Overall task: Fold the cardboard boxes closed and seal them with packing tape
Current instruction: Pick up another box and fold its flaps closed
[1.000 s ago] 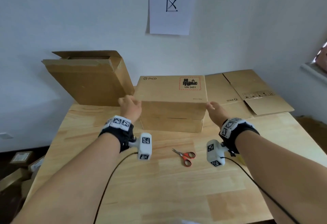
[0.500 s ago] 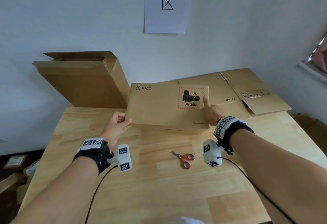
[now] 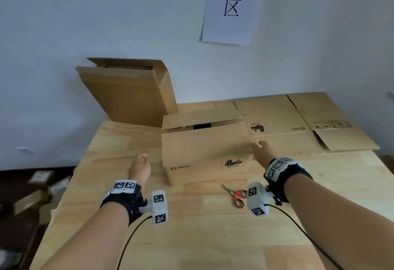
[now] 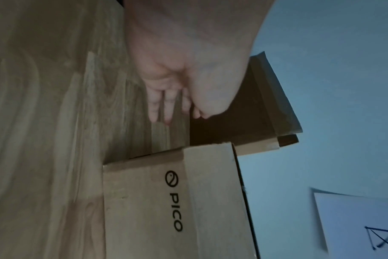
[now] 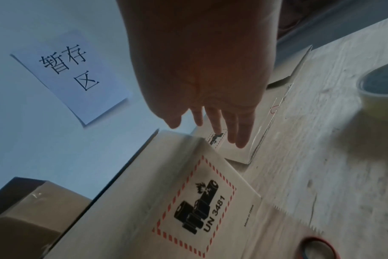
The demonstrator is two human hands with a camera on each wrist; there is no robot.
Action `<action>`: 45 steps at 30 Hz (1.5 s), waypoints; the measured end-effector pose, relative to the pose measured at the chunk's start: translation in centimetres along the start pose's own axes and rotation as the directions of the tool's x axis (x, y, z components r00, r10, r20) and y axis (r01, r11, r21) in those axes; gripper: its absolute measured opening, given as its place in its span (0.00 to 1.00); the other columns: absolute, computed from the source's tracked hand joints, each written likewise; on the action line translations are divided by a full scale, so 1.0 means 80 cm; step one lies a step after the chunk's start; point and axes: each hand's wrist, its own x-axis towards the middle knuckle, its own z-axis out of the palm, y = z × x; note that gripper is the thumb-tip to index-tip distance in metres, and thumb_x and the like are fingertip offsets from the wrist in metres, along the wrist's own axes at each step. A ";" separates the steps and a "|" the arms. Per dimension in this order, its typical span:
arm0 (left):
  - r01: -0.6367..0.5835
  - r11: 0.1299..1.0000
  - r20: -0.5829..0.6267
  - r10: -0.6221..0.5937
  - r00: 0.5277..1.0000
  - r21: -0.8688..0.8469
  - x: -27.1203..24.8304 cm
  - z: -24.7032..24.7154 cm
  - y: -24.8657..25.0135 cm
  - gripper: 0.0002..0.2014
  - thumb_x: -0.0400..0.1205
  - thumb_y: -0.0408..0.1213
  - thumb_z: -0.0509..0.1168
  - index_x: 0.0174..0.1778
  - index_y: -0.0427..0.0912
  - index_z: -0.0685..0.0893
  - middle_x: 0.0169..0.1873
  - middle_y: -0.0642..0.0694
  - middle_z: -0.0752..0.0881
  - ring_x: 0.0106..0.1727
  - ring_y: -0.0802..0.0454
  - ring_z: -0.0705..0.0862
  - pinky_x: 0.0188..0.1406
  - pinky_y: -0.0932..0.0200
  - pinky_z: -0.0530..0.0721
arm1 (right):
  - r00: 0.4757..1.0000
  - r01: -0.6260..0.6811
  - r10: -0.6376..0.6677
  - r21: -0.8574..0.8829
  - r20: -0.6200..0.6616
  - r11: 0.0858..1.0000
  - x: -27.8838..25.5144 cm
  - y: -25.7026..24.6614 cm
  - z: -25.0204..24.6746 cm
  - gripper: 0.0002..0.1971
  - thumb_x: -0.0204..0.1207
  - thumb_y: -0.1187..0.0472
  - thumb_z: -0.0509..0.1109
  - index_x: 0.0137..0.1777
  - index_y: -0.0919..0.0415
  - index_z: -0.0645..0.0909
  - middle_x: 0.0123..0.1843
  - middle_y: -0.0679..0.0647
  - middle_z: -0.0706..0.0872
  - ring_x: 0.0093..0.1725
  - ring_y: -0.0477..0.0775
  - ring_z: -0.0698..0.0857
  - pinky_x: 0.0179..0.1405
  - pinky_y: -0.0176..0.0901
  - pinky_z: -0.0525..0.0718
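pico box at twelve o'clock between two open hands

on the tabletop (image 3: 191,237) the box (image 3: 204,152) lies long axis nine-to-three, top flaps ajar toward twelve. left hand (image 3: 139,168) relaxed, empty, just off its nine o'clock end; right hand (image 3: 261,151) fingers straight, empty, nearer, at the three o'clock corner. tape roll (image 5: 380,87) lies further toward three.

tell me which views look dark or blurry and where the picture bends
Head view: bright and even, wide-angle bending at the edges, slight softness on the PICO box. Left wrist view: dim and bluish, the left hand soft, the wall sign smeared. Right wrist view: the right hand backlit and dark, the tape roll and scissors blurred at the frame edge.
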 end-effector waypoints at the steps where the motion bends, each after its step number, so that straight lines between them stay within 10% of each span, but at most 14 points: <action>1: 0.031 0.996 0.088 -0.024 0.996 -0.080 -0.007 0.002 0.006 0.18 0.89 0.43 0.53 0.75 0.47 0.70 0.74 0.45 0.72 0.68 0.44 0.77 0.64 0.45 0.81 | 1.000 0.008 -0.008 0.019 0.024 1.000 -0.001 -0.001 0.004 0.27 0.86 0.51 0.52 0.80 0.63 0.58 0.76 0.64 0.70 0.73 0.66 0.72 0.72 0.58 0.70; 7: 0.112 0.965 0.390 -0.010 0.921 -0.239 -0.014 0.008 0.014 0.24 0.85 0.34 0.61 0.76 0.56 0.65 0.74 0.49 0.72 0.68 0.46 0.77 0.62 0.43 0.82 | 0.996 0.054 -0.057 0.046 0.069 0.997 0.001 -0.009 0.019 0.22 0.84 0.61 0.56 0.77 0.63 0.65 0.65 0.68 0.78 0.61 0.67 0.81 0.61 0.56 0.80; 10: 0.169 0.959 0.322 -0.089 0.943 -0.228 0.006 -0.017 -0.005 0.20 0.81 0.22 0.60 0.67 0.44 0.72 0.65 0.43 0.77 0.63 0.44 0.80 0.60 0.46 0.84 | 0.985 -0.004 -0.004 0.046 0.172 0.999 -0.007 -0.020 0.029 0.21 0.81 0.64 0.62 0.74 0.62 0.67 0.51 0.63 0.83 0.42 0.58 0.83 0.40 0.44 0.84; 16: 0.258 0.963 0.014 -0.257 0.966 -0.082 0.059 -0.101 -0.056 0.19 0.80 0.17 0.50 0.64 0.33 0.75 0.44 0.42 0.76 0.46 0.43 0.80 0.54 0.44 0.86 | 0.882 0.016 -0.028 0.030 0.470 0.999 -0.026 -0.073 0.088 0.17 0.80 0.69 0.65 0.68 0.67 0.73 0.55 0.63 0.85 0.42 0.58 0.88 0.36 0.41 0.87; 21: 0.277 0.958 -0.219 -0.254 0.942 0.081 0.100 -0.166 -0.094 0.22 0.81 0.36 0.60 0.71 0.33 0.74 0.68 0.31 0.76 0.67 0.33 0.77 0.47 0.56 0.80 | 0.808 0.080 -0.143 0.135 0.572 0.988 -0.040 -0.125 0.165 0.24 0.78 0.75 0.64 0.75 0.64 0.70 0.63 0.66 0.83 0.47 0.53 0.86 0.49 0.41 0.85; 28: 0.457 0.876 0.260 -0.411 0.874 -0.150 0.062 -0.150 -0.066 0.17 0.86 0.30 0.57 0.71 0.30 0.71 0.66 0.30 0.76 0.65 0.35 0.81 0.39 0.54 0.82 | 0.840 0.227 -0.240 0.087 0.486 0.970 -0.045 -0.174 0.228 0.21 0.79 0.73 0.61 0.72 0.64 0.74 0.61 0.62 0.84 0.54 0.54 0.82 0.60 0.47 0.81; 33: 0.375 0.884 0.352 -0.269 0.896 -0.279 0.069 -0.123 -0.037 0.12 0.85 0.29 0.59 0.65 0.35 0.75 0.55 0.38 0.84 0.57 0.44 0.85 0.58 0.54 0.85 | 0.723 0.427 -0.263 -0.114 0.639 0.897 -0.055 -0.196 0.245 0.31 0.79 0.72 0.61 0.80 0.49 0.63 0.77 0.49 0.72 0.73 0.55 0.73 0.70 0.46 0.73; 37: 0.360 0.874 0.272 -0.278 0.921 -0.325 0.097 -0.117 -0.030 0.07 0.86 0.27 0.54 0.52 0.40 0.75 0.40 0.45 0.78 0.37 0.54 0.78 0.43 0.61 0.81 | 0.808 0.450 -0.303 -0.196 0.506 0.871 -0.047 -0.194 0.235 0.29 0.81 0.63 0.64 0.80 0.49 0.62 0.79 0.53 0.67 0.72 0.57 0.74 0.69 0.45 0.72; 39: 0.328 0.922 0.266 -0.270 0.925 -0.207 0.104 -0.113 -0.028 0.12 0.84 0.24 0.55 0.61 0.42 0.70 0.34 0.48 0.73 0.35 0.55 0.74 0.36 0.61 0.75 | 0.854 0.428 -0.299 -0.250 0.426 0.868 -0.040 -0.188 0.220 0.27 0.81 0.62 0.63 0.80 0.52 0.64 0.78 0.55 0.69 0.72 0.58 0.74 0.69 0.47 0.72; 41: 0.346 0.933 0.252 -0.312 0.916 -0.100 0.109 -0.105 -0.031 0.23 0.85 0.27 0.55 0.76 0.40 0.60 0.37 0.47 0.76 0.39 0.54 0.77 0.42 0.60 0.79 | 0.890 0.396 -0.282 -0.303 0.357 0.866 -0.032 -0.178 0.202 0.25 0.82 0.61 0.63 0.79 0.55 0.65 0.78 0.56 0.70 0.72 0.59 0.73 0.68 0.47 0.71; 45: 0.378 0.925 0.260 -0.376 0.889 0.042 0.105 -0.089 -0.030 0.12 0.88 0.31 0.53 0.65 0.33 0.75 0.53 0.41 0.81 0.52 0.47 0.81 0.55 0.55 0.80 | 0.929 0.336 -0.246 -0.353 0.276 0.873 -0.017 -0.153 0.168 0.23 0.83 0.61 0.61 0.78 0.57 0.66 0.76 0.58 0.72 0.71 0.60 0.75 0.65 0.47 0.74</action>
